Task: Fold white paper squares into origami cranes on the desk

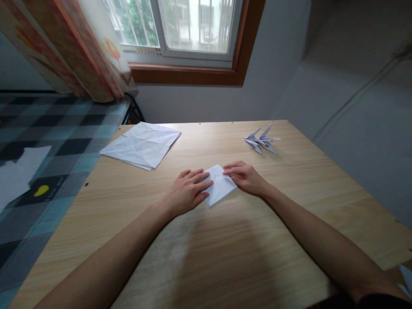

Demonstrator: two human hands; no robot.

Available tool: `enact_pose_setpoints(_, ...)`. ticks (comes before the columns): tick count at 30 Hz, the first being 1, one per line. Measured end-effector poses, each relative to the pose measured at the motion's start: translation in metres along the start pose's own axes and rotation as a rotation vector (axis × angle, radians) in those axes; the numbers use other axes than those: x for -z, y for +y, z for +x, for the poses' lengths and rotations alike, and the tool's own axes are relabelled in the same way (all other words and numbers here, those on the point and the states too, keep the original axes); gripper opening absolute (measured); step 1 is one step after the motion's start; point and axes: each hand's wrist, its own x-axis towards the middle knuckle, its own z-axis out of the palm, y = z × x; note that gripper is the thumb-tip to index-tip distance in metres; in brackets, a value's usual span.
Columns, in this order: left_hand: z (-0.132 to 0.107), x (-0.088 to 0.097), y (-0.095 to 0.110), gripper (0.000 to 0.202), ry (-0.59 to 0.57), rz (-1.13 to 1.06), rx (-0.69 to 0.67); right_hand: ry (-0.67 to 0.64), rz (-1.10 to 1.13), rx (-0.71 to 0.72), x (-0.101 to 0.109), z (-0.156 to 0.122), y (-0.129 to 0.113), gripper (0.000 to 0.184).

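Observation:
A small white folded paper [220, 185], roughly diamond-shaped, lies on the wooden table between my hands. My left hand [189, 189] rests over its left side, fingers spread and lying flat on it. At the upper right edge of the paper, my right hand [245, 177] has its fingers drawn together, pinching that edge; the thumb is mostly hidden. Farther back on the right sit folded paper cranes [262, 139] with pointed tips, close together. Toward the back left is a stack of creased white paper sheets [143, 143].
The light wooden table [289, 227] reaches toward a wall with a window [196, 25]. Left of it, a surface with a checked cloth [96, 122] holds white paper [19, 171]. An orange patterned curtain [74, 47] hangs beside the window.

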Motion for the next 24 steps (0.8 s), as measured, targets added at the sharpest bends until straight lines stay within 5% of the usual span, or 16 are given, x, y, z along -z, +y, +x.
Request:
enact_pose_setpoints(11, -0.001, 0.004, 0.002, 0.052, -0.077, -0.036, 0.000, -0.165, 0.039, 0.096, 0.006, 0.003, -0.003, 0.021)
enact_pose_setpoints(24, 0.001, 0.004, 0.005, 0.048, -0.045, -0.036, 0.020, -0.002, -0.277, -0.147, -0.021, 0.008, -0.031, 0.009)
